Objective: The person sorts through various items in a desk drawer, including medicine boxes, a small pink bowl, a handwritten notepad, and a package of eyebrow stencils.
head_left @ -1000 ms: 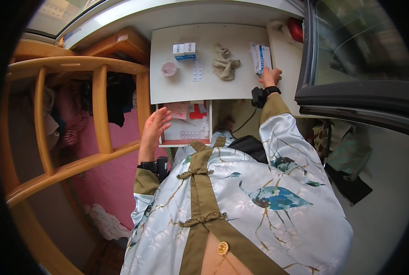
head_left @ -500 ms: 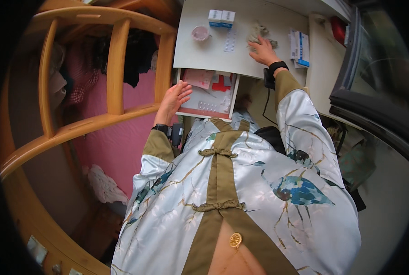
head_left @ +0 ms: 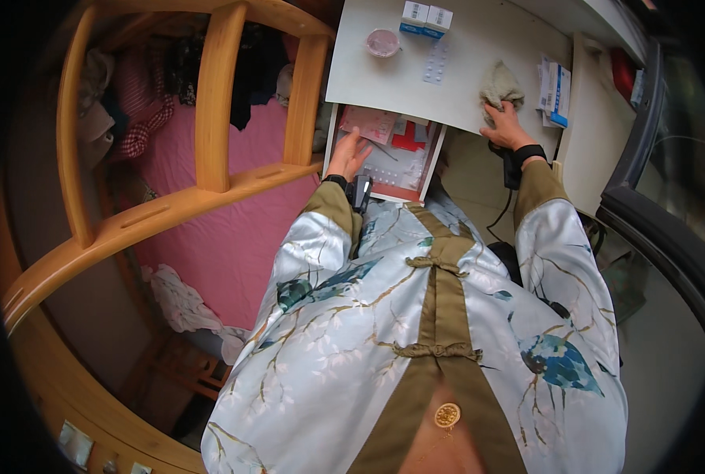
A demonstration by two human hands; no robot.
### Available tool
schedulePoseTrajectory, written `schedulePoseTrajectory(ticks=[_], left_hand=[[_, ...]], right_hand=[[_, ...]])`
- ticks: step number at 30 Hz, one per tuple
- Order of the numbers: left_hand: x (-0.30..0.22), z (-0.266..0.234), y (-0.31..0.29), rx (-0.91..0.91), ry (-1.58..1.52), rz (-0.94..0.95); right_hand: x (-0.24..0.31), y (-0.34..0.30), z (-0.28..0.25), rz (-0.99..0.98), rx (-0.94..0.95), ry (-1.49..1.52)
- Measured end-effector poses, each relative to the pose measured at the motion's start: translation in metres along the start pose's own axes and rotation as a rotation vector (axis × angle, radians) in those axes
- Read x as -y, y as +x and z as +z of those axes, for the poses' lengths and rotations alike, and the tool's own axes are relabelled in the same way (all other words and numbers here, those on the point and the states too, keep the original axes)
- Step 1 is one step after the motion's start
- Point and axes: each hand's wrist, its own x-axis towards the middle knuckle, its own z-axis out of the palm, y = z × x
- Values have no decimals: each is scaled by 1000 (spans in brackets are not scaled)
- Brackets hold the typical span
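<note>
My right hand (head_left: 504,124) grips a crumpled grey-beige cloth (head_left: 501,83) on the white tabletop, near its front edge. Over the left side of an open drawer (head_left: 429,175), my left hand (head_left: 349,155) has its fingers apart and holds nothing. Its fingertips are close to a pink packet (head_left: 377,121) inside; whether they touch it I cannot tell. Beside that packet lies a red piece (head_left: 407,141), with a pill blister pack (head_left: 384,175) towards the drawer's front. Part of the drawer's left side is hidden by the hand.
On the tabletop (head_left: 463,87) stand a pink-filled round cup (head_left: 382,43), two white-and-blue boxes (head_left: 426,19) and a blister pack (head_left: 435,63). White-and-blue cartons (head_left: 555,91) lie at right. A wooden rail (head_left: 171,204) borders the pink bed (head_left: 210,237) on the left.
My view has shifted, so the scene sits further right. My left hand has moved from beside the drawer to over it. My right hand has drawn the cloth nearer the table's front edge.
</note>
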Motion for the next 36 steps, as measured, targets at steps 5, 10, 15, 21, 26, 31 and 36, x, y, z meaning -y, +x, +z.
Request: schedulePoseTrajectory(ticks=[5,10,15,21,26,31,36], left_hand=[[-6,11,9,-62,-9,-27],[-15,20,-6,-68,44,71],[-13,-1,-31,-156,275,-43],[-9,-23,-69,-89,279,-53],[-29,-34,-91,-13,279,-36],[-57,-24,-120,88,362,49],[-87,19,-156,211,390,196]], right_hand=[[3,2,-4,18,30,36],[2,1,-2,20,28,46],[1,2,-3,1,39,40],[-1,1,-4,-8,41,45],[-1,5,-8,-29,58,-2],[-1,1,-22,-68,97,-21],[66,-26,-68,-242,-154,-121]])
